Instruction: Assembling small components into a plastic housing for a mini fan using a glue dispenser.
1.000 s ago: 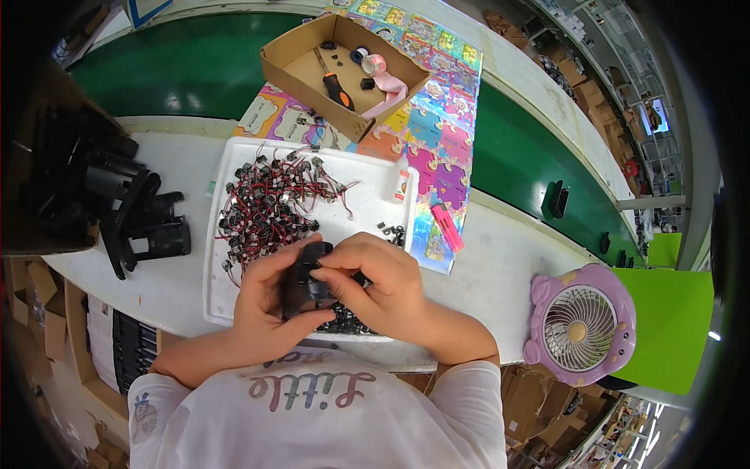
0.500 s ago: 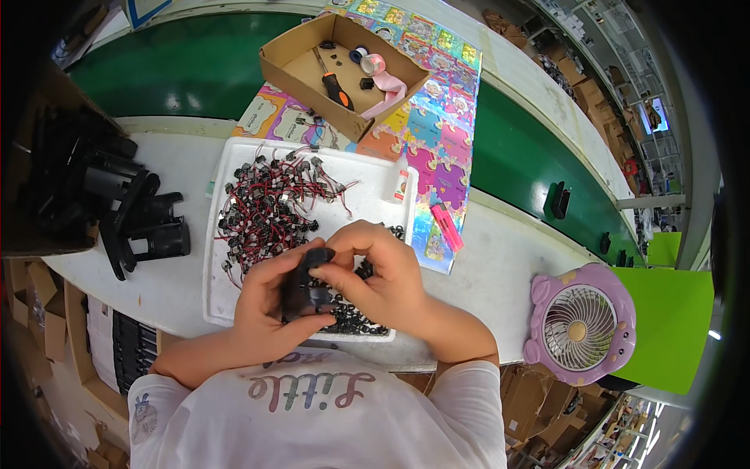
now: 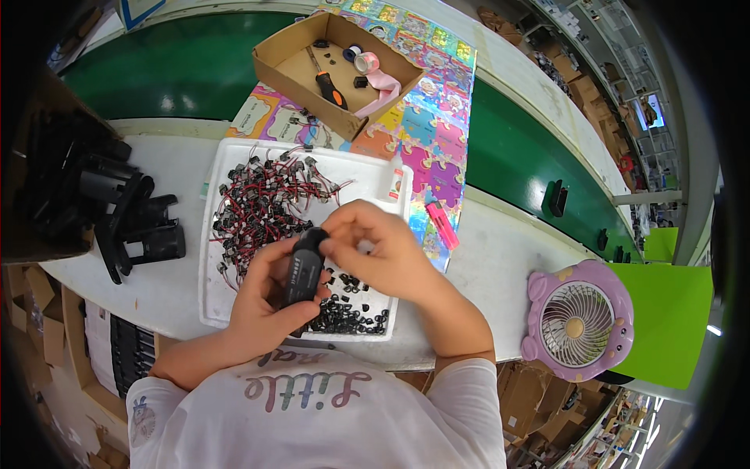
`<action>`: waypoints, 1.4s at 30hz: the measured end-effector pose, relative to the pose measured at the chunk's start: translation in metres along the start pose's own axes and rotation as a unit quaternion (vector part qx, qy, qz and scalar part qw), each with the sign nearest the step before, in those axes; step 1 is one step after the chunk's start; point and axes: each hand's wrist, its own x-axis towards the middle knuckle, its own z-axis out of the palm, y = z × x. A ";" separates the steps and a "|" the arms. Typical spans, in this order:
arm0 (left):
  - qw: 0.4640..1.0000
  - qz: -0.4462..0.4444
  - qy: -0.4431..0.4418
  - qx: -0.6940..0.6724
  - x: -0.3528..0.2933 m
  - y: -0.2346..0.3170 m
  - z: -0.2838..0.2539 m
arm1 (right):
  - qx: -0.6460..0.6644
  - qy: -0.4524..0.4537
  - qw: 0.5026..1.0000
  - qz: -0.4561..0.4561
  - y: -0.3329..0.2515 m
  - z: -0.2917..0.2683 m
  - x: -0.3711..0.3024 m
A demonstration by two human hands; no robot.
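A black, elongated plastic housing (image 3: pixel 303 273) with pale printing on its side stands tilted over the white foam tray (image 3: pixel 207 273). My left hand (image 3: pixel 262 309) is wrapped round its lower part, with the thumb along the near side. At the rounded upper end, my right hand (image 3: pixel 387 250) pinches the housing with thumb and fingertips; whether a small part is also between them is hidden. Left of the hands lies a heap of small black parts with red and black wires (image 3: pixel 269 199). Small black plastic pieces (image 3: pixel 348 316) are scattered in the tray's near right part.
Beyond the tray, a cardboard box (image 3: pixel 344 121) holds an orange-black screwdriver (image 3: pixel 331 90) and tape rolls. A small white bottle (image 3: pixel 396 180) and a pink cutter (image 3: pixel 442 225) lie to the right. Black housings (image 3: pixel 152 227) stand at left, a purple fan (image 3: pixel 578 320) at right.
The housing has turned in my left hand, so its printed side now faces up. My right hand has shifted slightly up and stays at its upper end.
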 end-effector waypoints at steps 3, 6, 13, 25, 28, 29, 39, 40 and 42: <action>0.997 -0.038 0.007 -0.067 0.001 0.008 0.000 | -0.336 0.177 0.916 -0.126 0.005 -0.022 0.006; 0.995 -0.054 0.005 -0.080 0.001 0.012 0.000 | -0.509 0.216 0.823 -0.130 0.018 -0.048 0.013; 0.990 -0.092 0.004 -0.107 0.001 0.012 0.000 | -0.575 0.171 0.798 -0.064 0.039 -0.058 0.018; 0.987 -0.091 -0.001 -0.129 0.000 0.013 -0.001 | -0.555 0.187 0.805 -0.094 0.037 -0.047 0.019; 0.987 -0.087 0.003 -0.134 -0.001 0.015 -0.002 | -0.461 0.243 0.830 -0.199 0.027 -0.038 0.020; 0.987 -0.089 0.007 -0.136 -0.001 0.016 -0.002 | -0.412 0.277 0.824 -0.272 0.023 -0.032 0.019; 0.988 -0.074 -0.015 -0.134 -0.003 0.020 0.000 | -0.216 0.066 0.822 -0.523 -0.009 0.008 -0.015; 0.988 -0.076 -0.013 -0.134 -0.003 0.021 0.001 | -0.218 0.063 0.825 -0.518 -0.009 0.009 -0.016; 0.988 -0.077 -0.012 -0.134 -0.004 0.020 0.002 | -0.227 0.063 0.828 -0.508 -0.008 0.011 -0.016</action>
